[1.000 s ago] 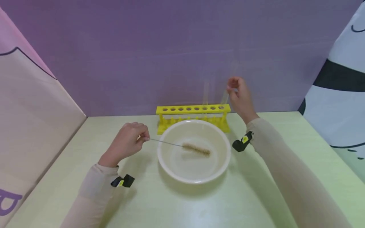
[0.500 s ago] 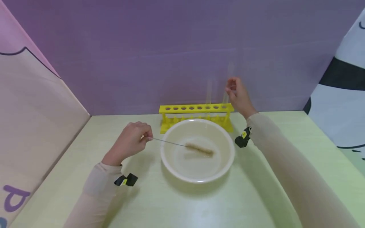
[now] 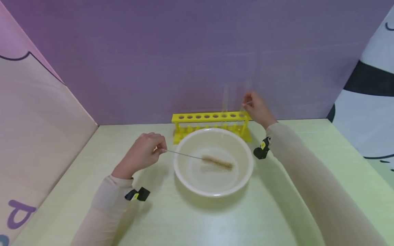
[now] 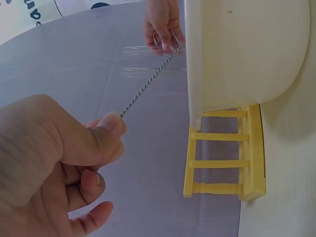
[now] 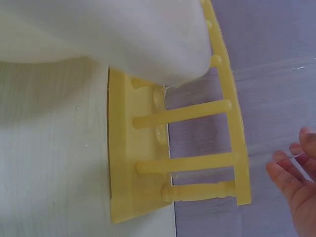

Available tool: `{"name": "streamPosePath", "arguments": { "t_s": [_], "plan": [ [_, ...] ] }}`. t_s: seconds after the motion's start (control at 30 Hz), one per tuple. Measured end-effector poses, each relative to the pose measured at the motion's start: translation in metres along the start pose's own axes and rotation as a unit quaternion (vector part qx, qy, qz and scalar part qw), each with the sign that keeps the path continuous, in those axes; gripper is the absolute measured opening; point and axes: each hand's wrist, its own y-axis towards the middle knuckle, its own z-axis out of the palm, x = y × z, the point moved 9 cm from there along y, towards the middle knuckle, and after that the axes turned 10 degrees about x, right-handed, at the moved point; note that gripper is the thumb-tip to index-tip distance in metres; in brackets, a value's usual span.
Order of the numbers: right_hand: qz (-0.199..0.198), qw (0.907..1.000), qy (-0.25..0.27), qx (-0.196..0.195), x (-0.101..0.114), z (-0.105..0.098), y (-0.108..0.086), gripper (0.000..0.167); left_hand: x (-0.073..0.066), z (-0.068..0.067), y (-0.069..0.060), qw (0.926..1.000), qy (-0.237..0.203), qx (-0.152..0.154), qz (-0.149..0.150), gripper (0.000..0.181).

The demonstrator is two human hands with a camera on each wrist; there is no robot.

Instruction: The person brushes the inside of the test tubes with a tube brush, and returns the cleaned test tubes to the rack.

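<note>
My left hand (image 3: 142, 152) pinches the thin twisted-wire handle (image 4: 148, 85) of a test tube brush between thumb and fingers. The brush's tan bristle head (image 3: 217, 162) hangs over the inside of a round white basin (image 3: 213, 195). Behind the basin stands a yellow test tube rack (image 3: 212, 118). At its right end my right hand (image 3: 258, 108) holds a clear test tube (image 4: 136, 50) in its fingertips; the tube's lower end is at the end hole, how deep I cannot tell. Another clear test tube (image 3: 225, 99) stands upright in the rack, left of that hand.
The pale table (image 3: 197, 225) carries the basin and rack. A purple-grey backdrop (image 3: 138, 68) rises right behind the rack. Printed panels flank the table at left (image 3: 37, 130) and right (image 3: 363, 112). The basin's far rim hides part of the rack's base.
My right hand has moved down toward the rack with the test tube in its fingers. The left hand keeps the brush over the basin; the view has shifted slightly.
</note>
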Motion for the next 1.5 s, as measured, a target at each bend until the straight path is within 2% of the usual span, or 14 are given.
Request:
{"name": "streamPosePath", "arguments": {
  "t_s": [0.33,0.6,0.73,0.93,1.07,1.13,1.27,1.5],
  "plan": [
    [-0.002,0.9994,0.007,0.034,-0.006,0.007,-0.001,0.031,0.0,0.003,0.001,0.9999,0.0,0.011,-0.008,0.017],
    [0.031,0.9984,-0.003,0.046,-0.017,0.01,0.001,0.027,-0.001,0.003,0.002,0.9998,0.007,0.016,-0.013,0.015],
    [0.03,0.9985,-0.004,0.046,-0.017,0.009,0.0,0.03,-0.001,0.004,0.003,0.9997,0.008,0.019,-0.014,0.016],
    [0.053,0.9979,0.02,0.031,-0.018,-0.002,-0.005,0.048,-0.002,0.005,0.004,0.9997,0.01,0.018,-0.012,0.014],
    [0.069,0.9975,0.01,0.011,-0.018,-0.013,-0.012,0.04,-0.001,0.006,0.006,0.9997,0.009,0.02,-0.012,0.014],
    [0.067,0.9976,-0.014,0.009,-0.017,-0.017,-0.016,0.032,-0.001,0.006,0.007,0.9997,0.01,0.02,-0.012,0.014],
    [0.032,0.9975,-0.057,0.026,-0.009,-0.012,-0.019,0.022,0.0,0.006,0.008,0.9996,0.011,0.022,-0.014,0.014],
    [0.007,0.9952,-0.053,0.082,-0.002,0.015,-0.013,0.029,0.002,0.009,0.006,0.9994,0.011,0.024,-0.022,0.015]
  ]
}}
